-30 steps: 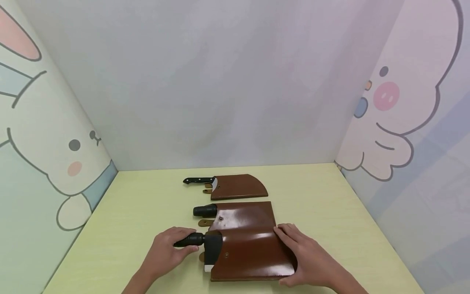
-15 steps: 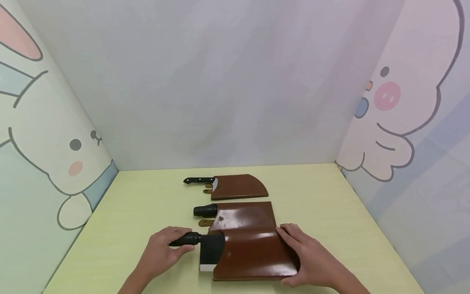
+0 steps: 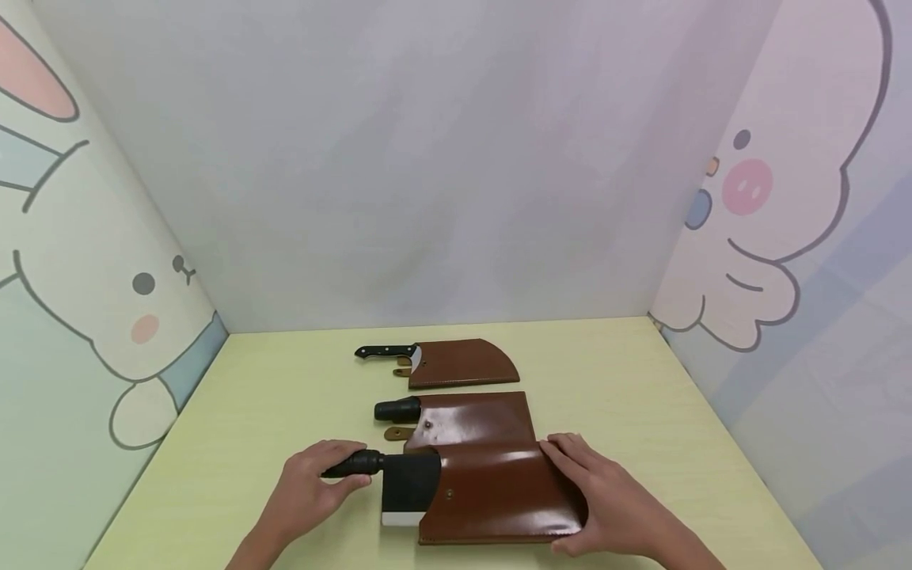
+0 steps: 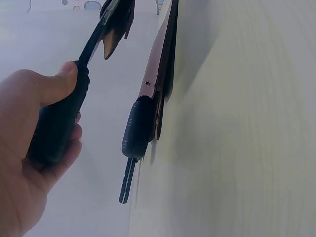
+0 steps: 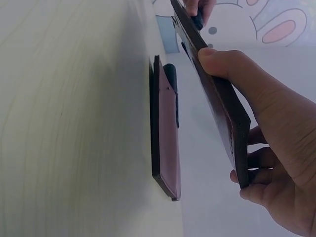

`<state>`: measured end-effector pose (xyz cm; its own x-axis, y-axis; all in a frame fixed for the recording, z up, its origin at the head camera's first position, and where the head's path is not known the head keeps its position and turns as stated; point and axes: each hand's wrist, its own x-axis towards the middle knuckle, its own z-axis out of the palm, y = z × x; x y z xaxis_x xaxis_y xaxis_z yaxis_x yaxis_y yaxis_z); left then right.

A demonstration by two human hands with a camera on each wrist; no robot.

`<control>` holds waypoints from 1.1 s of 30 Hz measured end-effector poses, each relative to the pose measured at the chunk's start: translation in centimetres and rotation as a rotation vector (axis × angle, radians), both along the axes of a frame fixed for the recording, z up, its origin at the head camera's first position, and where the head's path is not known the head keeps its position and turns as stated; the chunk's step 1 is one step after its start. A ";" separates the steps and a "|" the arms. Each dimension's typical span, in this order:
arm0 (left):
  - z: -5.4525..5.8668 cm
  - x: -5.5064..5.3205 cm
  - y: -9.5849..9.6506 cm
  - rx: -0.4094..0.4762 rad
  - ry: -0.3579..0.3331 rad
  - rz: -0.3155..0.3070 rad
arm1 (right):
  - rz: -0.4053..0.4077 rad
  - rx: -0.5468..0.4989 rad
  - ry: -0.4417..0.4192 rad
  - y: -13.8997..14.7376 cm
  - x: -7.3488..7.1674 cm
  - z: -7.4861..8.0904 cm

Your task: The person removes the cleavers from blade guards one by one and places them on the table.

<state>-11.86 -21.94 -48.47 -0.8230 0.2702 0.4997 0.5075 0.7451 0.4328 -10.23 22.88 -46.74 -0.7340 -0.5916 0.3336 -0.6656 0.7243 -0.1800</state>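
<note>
My left hand (image 3: pixel 309 487) grips the black handle (image 4: pixel 61 116) of a cleaver (image 3: pixel 409 483). Its blade is dark with a pale edge strip. Part of the blade shows left of a brown leather sheath (image 3: pixel 509 491), and the rest is hidden inside. At the far right end, my right hand (image 3: pixel 613 507) holds the sheath, thumb on one edge and fingers on the other in the right wrist view. Both wrist views show cleaver and sheath raised off the table. Just behind lies a second brown sheath (image 3: pixel 473 419), with a black handle (image 3: pixel 397 410) sticking out of its left end.
Farther back on the pale yellow table (image 3: pixel 285 388) lies a knife with a black riveted handle (image 3: pixel 385 351), its blade in a rounded brown sheath (image 3: pixel 466 362). Leather straps (image 3: pixel 397 434) stick out at the sheath openings. Grey and cartoon-printed walls (image 3: pixel 456 198) enclose the table.
The cleaver has slid left with my left hand, so more of its blade shows outside the sheath. My right hand and the sheath have shifted slightly right.
</note>
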 end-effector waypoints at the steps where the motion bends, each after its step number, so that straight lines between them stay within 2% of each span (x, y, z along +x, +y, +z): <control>1: 0.1 0.0 0.0 -0.001 -0.002 0.002 | 0.002 -0.001 0.004 0.0 0.0 0.0; 9: 0.4 0.3 0.1 -0.013 -0.053 0.021 | 0.003 -0.009 0.004 0.2 0.1 -0.1; 14: 0.5 0.4 0.2 -0.002 -0.040 0.022 | 0.006 -0.014 0.010 0.2 0.0 -0.1; 19: 0.4 0.4 0.0 0.011 -0.019 0.001 | 0.007 -0.014 0.001 0.2 0.0 0.0; 29: 0.0 0.2 -0.5 0.025 -0.104 0.004 | 0.007 -0.006 -0.022 0.2 0.1 0.1; 33: -0.2 0.2 -0.9 0.042 -0.081 -0.005 | 0.008 -0.011 0.004 0.4 0.1 0.1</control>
<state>-11.71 -22.87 -48.68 -0.8598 0.2541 0.4429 0.4730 0.7231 0.5034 -10.09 23.26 -46.62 -0.7277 -0.5938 0.3432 -0.6722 0.7170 -0.1848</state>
